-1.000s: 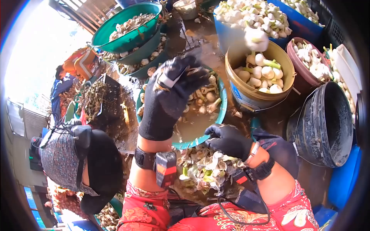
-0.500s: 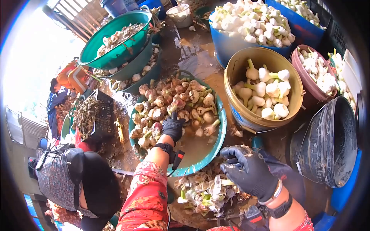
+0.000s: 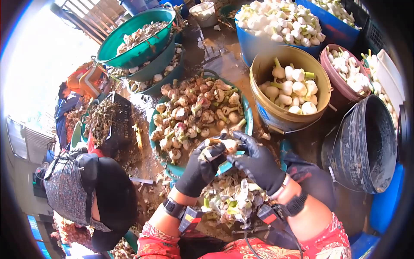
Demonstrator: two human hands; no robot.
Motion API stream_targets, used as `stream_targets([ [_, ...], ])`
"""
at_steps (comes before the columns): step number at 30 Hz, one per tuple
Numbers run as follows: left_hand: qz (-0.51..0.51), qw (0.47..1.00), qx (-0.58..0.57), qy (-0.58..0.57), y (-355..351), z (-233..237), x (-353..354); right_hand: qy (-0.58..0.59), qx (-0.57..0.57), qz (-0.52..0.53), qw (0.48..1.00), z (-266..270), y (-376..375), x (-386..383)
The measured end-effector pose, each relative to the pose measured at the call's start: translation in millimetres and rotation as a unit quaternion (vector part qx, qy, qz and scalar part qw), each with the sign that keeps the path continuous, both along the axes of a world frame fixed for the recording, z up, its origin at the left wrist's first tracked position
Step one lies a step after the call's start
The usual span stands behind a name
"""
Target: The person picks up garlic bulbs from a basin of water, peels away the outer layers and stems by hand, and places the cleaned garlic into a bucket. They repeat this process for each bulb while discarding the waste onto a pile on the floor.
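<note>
My left hand [image 3: 202,165], in a black glove, is closed around the stem of a garlic bulb [image 3: 230,146] above the near rim of a green tub. The bulb points right, toward my right hand [image 3: 260,163], also gloved in black, whose curled fingers and thumb close on its side. Beyond both hands, the green tub [image 3: 249,113] holds many unpeeled, brownish garlic bulbs [image 3: 189,108]. Beneath the hands lies a heap of stripped garlic skins and leaves [image 3: 235,196]. The fingertips partly hide the bulb.
At right stand a yellow bucket [image 3: 258,97] of cleaned garlic, a pink bucket [image 3: 340,93], a tilted black bucket [image 3: 351,149] and a blue tub [image 3: 248,47]. Stacked green basins [image 3: 129,58] rise at back left. A person in a black hat [image 3: 114,194] sits close on my left.
My left hand has drawn back from the tub's pile with a garlic bulb. My right hand has moved left and up to meet it. The view has shifted slightly.
</note>
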State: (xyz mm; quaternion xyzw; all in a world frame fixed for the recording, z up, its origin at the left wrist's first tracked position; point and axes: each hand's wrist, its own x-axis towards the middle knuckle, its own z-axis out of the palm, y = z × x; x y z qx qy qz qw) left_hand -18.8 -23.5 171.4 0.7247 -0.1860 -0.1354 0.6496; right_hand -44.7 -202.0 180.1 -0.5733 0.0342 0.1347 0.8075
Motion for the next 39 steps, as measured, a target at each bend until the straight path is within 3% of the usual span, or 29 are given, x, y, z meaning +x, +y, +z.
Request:
stream_targets([
  [1,-0.022,0.978,0.133,-0.160,0,8,-9,-0.012,0.067,-0.011,0.998,-6,7,0],
  [2,0.097,0.966,-0.143,0.194,-13,22,-21,0.014,0.085,-0.022,0.996,-8,9,-4],
  [5,0.136,0.974,-0.101,0.149,-3,31,-36,-0.057,0.062,-0.013,0.996,-11,17,-9],
  [7,0.142,0.976,-0.086,0.140,3,44,-43,-0.042,0.082,0.011,0.996,-7,21,-12],
  [9,0.173,0.965,-0.069,0.183,5,53,-48,-0.089,0.019,0.014,0.996,2,26,-17],
  [10,0.180,0.967,-0.102,0.150,5,44,-45,-0.210,-0.156,-0.008,0.965,4,28,-17],
  [11,0.180,0.966,-0.104,0.152,4,37,-46,-0.208,-0.158,-0.007,0.965,3,29,-17],
  [13,0.206,0.959,-0.144,0.130,0,29,-46,-0.327,-0.250,-0.080,0.908,0,31,-19],
  [17,0.195,0.971,-0.087,0.104,6,19,-38,-0.376,-0.330,-0.106,0.859,-5,33,-17],
  [19,0.200,0.969,-0.094,0.107,7,15,-37,-0.381,-0.339,-0.114,0.853,-5,37,-18],
  [21,0.201,0.968,-0.099,0.111,8,15,-36,-0.315,-0.336,-0.095,0.883,-2,39,-20],
  [28,0.186,0.965,-0.079,0.168,13,36,-43,-0.257,-0.285,-0.097,0.918,-5,46,-24],
  [30,0.175,0.969,-0.082,0.156,16,30,-45,-0.069,-0.158,-0.061,0.983,-1,44,-24],
  [31,0.166,0.972,-0.084,0.144,18,24,-45,-0.069,-0.157,-0.062,0.983,-4,44,-23],
  [33,0.138,0.984,-0.079,0.086,21,18,-44,-0.181,-0.244,-0.088,0.949,-11,44,-20],
  [35,0.189,0.953,-0.135,0.192,17,29,-44,-0.220,-0.232,-0.099,0.942,-10,42,-19],
  [36,0.190,0.953,-0.136,0.192,14,32,-44,-0.245,-0.289,-0.108,0.919,-11,41,-17],
  [37,0.179,0.962,-0.140,0.152,12,35,-44,-0.269,-0.344,-0.116,0.892,-11,41,-17],
  [39,0.168,0.969,-0.144,0.112,12,33,-42,-0.278,-0.326,-0.111,0.897,-9,39,-17],
])
